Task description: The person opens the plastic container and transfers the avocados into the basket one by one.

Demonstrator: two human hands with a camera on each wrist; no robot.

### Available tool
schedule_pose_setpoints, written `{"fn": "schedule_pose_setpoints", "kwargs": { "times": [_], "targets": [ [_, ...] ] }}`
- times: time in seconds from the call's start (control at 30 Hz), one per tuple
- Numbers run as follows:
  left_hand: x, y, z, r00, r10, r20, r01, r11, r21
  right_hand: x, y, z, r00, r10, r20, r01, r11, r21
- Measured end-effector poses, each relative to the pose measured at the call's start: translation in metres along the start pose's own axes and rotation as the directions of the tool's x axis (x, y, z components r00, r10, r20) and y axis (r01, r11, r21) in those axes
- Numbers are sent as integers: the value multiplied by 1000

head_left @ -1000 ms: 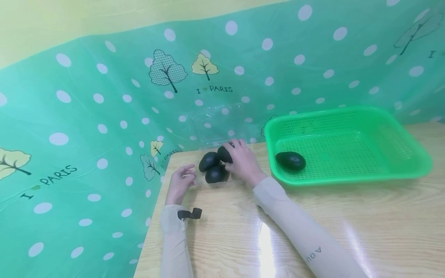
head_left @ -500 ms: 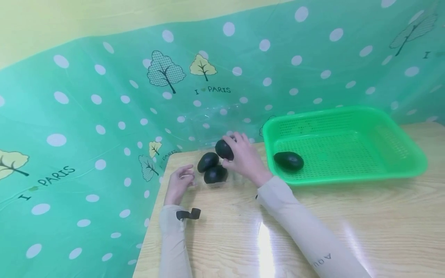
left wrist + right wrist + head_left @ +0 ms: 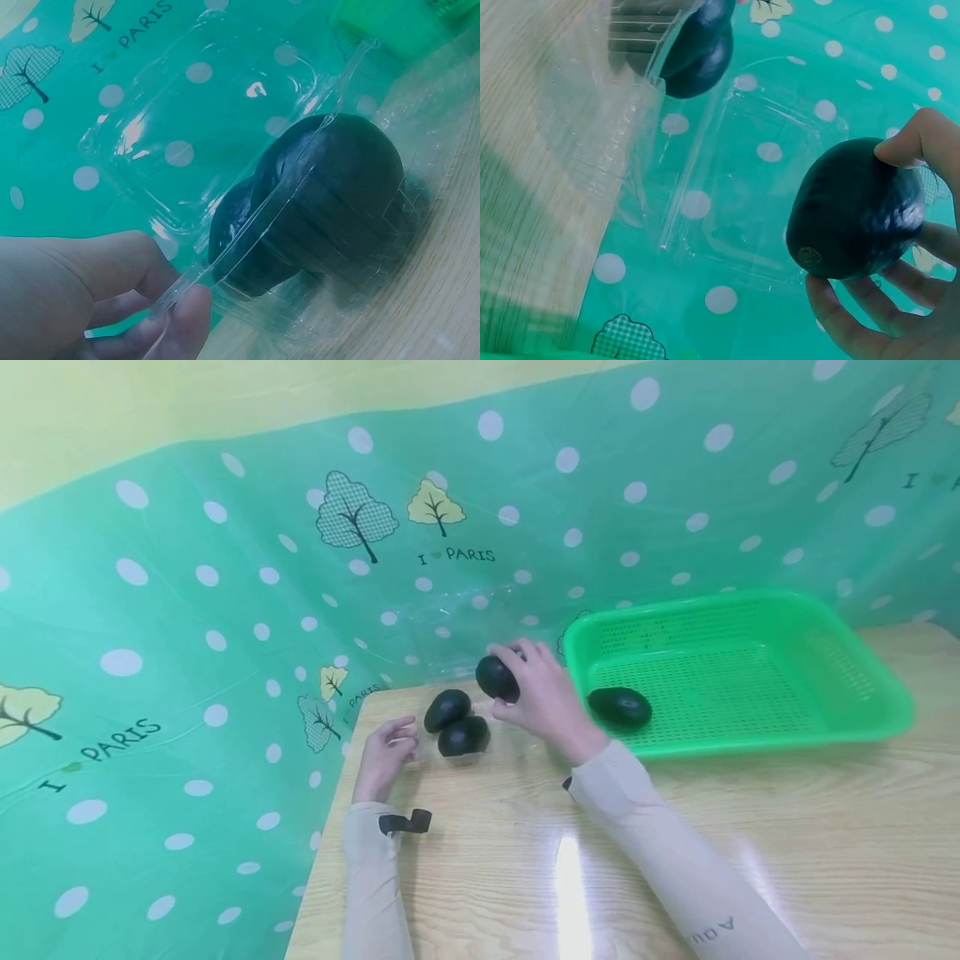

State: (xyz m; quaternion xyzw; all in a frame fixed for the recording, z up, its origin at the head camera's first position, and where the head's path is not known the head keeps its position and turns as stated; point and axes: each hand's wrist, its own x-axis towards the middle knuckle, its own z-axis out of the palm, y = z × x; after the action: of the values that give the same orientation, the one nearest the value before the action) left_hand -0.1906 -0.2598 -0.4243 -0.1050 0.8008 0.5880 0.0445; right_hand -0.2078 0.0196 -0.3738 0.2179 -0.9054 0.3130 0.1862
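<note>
My right hand (image 3: 546, 697) grips a dark avocado (image 3: 855, 210) between thumb and fingers, raised to the right of the clear plastic clamshell box (image 3: 217, 262). Two more avocados (image 3: 462, 736) lie against each other in the left part of that box. Its transparent lid (image 3: 187, 127) stands raised at the back against the patterned sheet. At the box's left end, my left hand (image 3: 386, 760) pinches the rim between thumb and fingers, as the left wrist view shows. A green plastic basket (image 3: 720, 747) stands on the right, with one avocado (image 3: 619, 707) in its near left corner.
The wooden table (image 3: 495, 860) reaches back to a green polka-dot sheet (image 3: 247, 543) that hangs behind it and along its left side. The basket's left wall stands just right of my right hand.
My right hand has lifted an avocado out of the box and moved it up and slightly right. The left hand has stayed at the box's rim.
</note>
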Motion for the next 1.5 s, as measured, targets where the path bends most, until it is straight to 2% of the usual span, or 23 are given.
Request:
{"fn": "schedule_pose_setpoints", "kwargs": {
  "times": [0.23, 0.77, 1.03, 1.5],
  "targets": [
    [-5, 4, 2, 1000, -3, 2, 3, 1000, 3, -5, 7, -13, 998, 51, 41, -51, 999, 3],
    [-5, 2, 3, 1000, -4, 3, 4, 1000, -2, -26, 34, -39, 988, 148, 34, -151, 985, 82],
    [-3, 4, 3, 1000, 3, 0, -3, 1000, -15, -32, 44, -52, 989, 141, 35, -144, 985, 90],
    [-1, -1, 1, 1000, 11, 7, -11, 1000, -9, -44, 53, -61, 987, 146, 67, -150, 987, 58]
  ]
}}
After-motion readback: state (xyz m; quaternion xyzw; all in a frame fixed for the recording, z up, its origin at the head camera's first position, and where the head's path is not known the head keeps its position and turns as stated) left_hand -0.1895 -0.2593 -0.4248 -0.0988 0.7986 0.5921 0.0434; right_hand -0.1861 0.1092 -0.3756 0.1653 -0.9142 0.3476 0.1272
